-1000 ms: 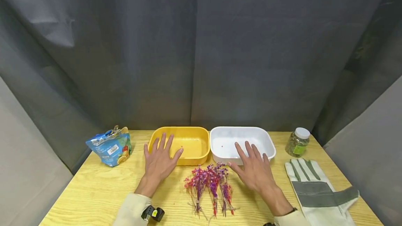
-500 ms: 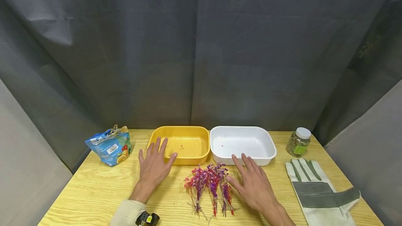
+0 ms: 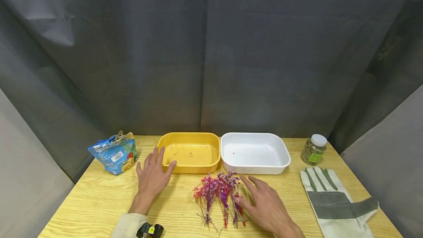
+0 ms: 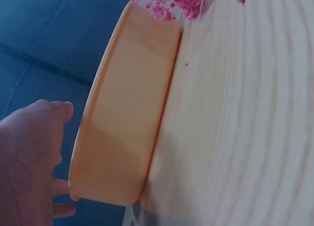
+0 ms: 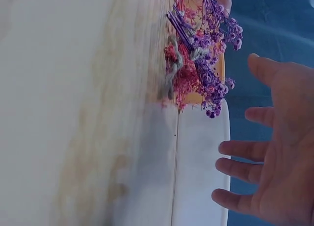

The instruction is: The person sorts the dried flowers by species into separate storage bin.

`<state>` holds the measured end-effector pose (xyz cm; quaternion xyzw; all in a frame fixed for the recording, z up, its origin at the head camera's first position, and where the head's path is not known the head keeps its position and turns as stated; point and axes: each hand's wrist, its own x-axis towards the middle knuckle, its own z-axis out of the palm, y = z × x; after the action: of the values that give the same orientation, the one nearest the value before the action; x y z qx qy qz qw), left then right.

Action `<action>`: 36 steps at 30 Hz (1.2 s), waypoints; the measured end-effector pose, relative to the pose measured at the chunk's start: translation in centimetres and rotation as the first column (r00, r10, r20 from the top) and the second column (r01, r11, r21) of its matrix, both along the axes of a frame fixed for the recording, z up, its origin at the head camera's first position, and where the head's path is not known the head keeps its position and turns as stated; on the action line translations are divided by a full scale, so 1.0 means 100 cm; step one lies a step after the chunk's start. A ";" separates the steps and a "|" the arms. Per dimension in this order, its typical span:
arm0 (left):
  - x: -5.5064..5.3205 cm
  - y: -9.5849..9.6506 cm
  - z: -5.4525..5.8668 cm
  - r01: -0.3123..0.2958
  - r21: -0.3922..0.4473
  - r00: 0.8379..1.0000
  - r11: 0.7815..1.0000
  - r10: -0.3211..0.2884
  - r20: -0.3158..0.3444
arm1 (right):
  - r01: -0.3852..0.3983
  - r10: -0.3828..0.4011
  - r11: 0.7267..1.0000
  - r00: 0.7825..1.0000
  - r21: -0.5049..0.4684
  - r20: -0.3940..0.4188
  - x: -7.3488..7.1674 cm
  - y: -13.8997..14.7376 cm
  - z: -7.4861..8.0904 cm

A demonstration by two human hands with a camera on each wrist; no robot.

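Observation:
Small bunches of dried flowers [image 3: 219, 190], pink and purple with thin stems, lie on the table in front of two trays. My left hand [image 3: 152, 179] hovers with spread fingers at the near left corner of the yellow tray [image 3: 211, 166], holding nothing. To the right of the flowers, my right hand [image 3: 266, 205] has its fingers extended, with thumb and index finger close to the rightmost bunch. In the right wrist view a gap shows between that hand and the flowers [image 5: 211, 84]. The white tray [image 3: 256, 170] stands just beyond the right hand.
A blue snack pouch [image 3: 115, 155] with a clip stands at the left. On the right are a lidded glass jar [image 3: 313, 150] and a white-and-green work glove [image 3: 337, 205]. A dark curtain [image 3: 205, 54] hangs behind the table.
Both hands have drawn back from over the trays toward the near side. The left hand has also shifted left; the right has come closer to the flowers. The trays and flowers have stayed put.

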<state>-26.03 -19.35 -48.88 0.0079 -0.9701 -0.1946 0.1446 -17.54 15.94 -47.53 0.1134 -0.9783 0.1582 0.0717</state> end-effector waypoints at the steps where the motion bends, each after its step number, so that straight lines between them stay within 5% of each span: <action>1: 0.000 -0.001 -0.001 -0.003 0.006 1.000 1.000 0.003 0.002 | -0.001 0.001 1.000 1.000 -0.004 0.007 0.001 0.000 0.000; 13: -0.002 -0.021 -0.006 0.001 0.081 0.997 0.997 -0.007 0.074 | 0.013 -0.006 0.999 0.989 -0.049 0.146 0.004 -0.009 0.000; 25: -0.004 -0.034 -0.006 0.023 0.177 0.986 0.984 -0.052 0.159 | 0.017 0.007 0.990 0.986 -0.142 0.167 0.003 -0.011 -0.005; 36: -0.006 -0.035 -0.007 0.030 0.325 0.970 0.945 -0.106 0.220 | 0.034 -0.015 0.991 0.990 -0.127 0.142 0.003 -0.018 -0.013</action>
<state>-26.68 -22.81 -49.60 0.0203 -0.9356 -0.3518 0.0191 -17.19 14.10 -48.78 0.0850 -0.9699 0.2280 0.0115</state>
